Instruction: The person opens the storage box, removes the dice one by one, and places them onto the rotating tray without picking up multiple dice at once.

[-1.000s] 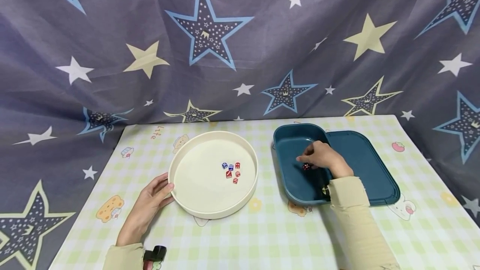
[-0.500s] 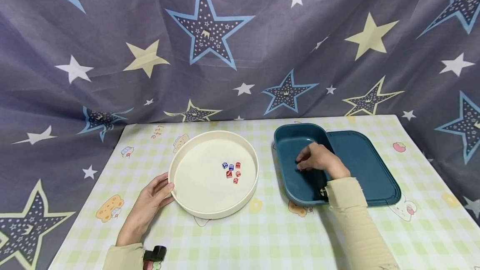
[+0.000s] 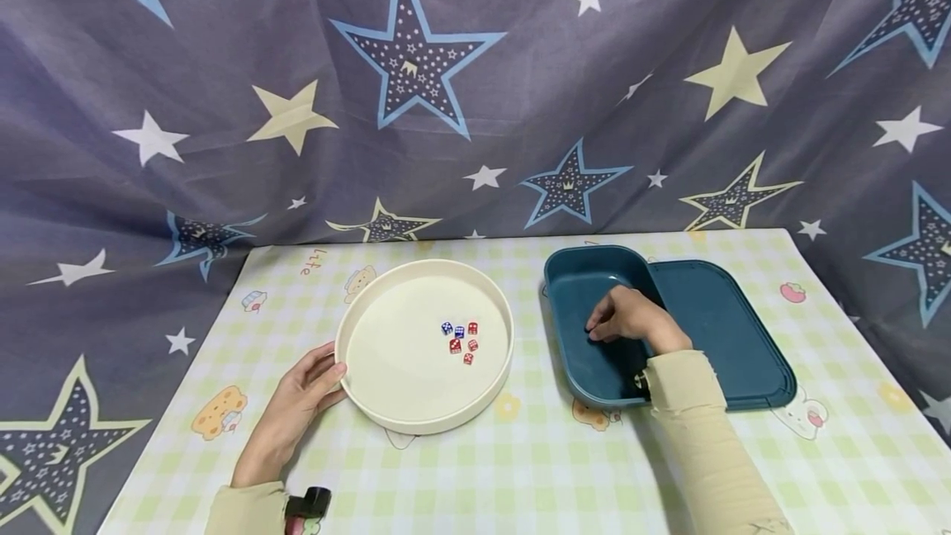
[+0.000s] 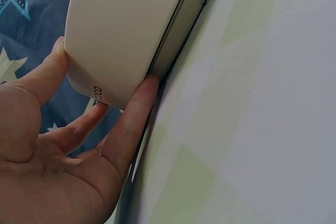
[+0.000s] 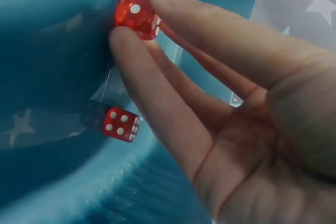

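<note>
Between thumb and fingertip, my right hand (image 3: pixel 627 316) pinches a red translucent die (image 5: pixel 137 17) low inside the dark teal box (image 3: pixel 559 337). In the head view that die is mostly hidden by the fingers. A second red die (image 5: pixel 122 124) lies on the box floor below the fingers in the right wrist view. My left hand (image 3: pixel 300 390) grips the left side of a round cream tray (image 3: pixel 423 423), thumb at the rim and fingers along the wall's lower edge. Several small dice, red (image 3: pixel 455 346) and blue (image 3: pixel 447 328), lie in the tray right of its middle.
A flat teal lid (image 3: pixel 724 329) lies against the right side of the box. The table wears a green checked cloth (image 3: pixel 475 477). Behind it hangs a dark curtain (image 3: pixel 475 180) with stars.
My right hand has shifted slightly left in the box, its fingers closing on a die; the dark-looking dice seen beneath it a second ago are now hidden. The left hand has stayed in place.
</note>
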A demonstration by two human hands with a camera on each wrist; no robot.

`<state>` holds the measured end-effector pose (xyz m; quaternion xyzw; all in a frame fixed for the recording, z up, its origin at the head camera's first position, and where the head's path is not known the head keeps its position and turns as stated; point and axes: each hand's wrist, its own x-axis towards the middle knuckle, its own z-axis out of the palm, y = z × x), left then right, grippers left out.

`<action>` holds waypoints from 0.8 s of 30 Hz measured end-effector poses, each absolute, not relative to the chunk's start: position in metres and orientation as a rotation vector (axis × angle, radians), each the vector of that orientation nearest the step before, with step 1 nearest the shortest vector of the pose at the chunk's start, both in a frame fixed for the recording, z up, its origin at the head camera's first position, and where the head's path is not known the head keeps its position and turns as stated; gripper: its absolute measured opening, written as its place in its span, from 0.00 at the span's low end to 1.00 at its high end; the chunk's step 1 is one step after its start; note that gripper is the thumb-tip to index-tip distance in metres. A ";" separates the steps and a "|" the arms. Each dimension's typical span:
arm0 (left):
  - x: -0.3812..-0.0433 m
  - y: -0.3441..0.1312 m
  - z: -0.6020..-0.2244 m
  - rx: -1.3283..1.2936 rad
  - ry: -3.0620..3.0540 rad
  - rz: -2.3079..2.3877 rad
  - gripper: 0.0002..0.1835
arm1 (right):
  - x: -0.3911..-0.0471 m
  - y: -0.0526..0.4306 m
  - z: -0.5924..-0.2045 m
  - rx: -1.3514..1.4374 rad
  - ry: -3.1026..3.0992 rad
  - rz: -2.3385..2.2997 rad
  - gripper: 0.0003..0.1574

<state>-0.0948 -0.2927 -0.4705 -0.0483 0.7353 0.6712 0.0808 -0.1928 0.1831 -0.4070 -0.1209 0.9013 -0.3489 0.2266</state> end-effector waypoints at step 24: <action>-0.094 -0.293 -0.471 -0.141 2.192 2.017 0.35 | -0.189 0.164 -0.365 -0.422 2.645 -0.886 0.08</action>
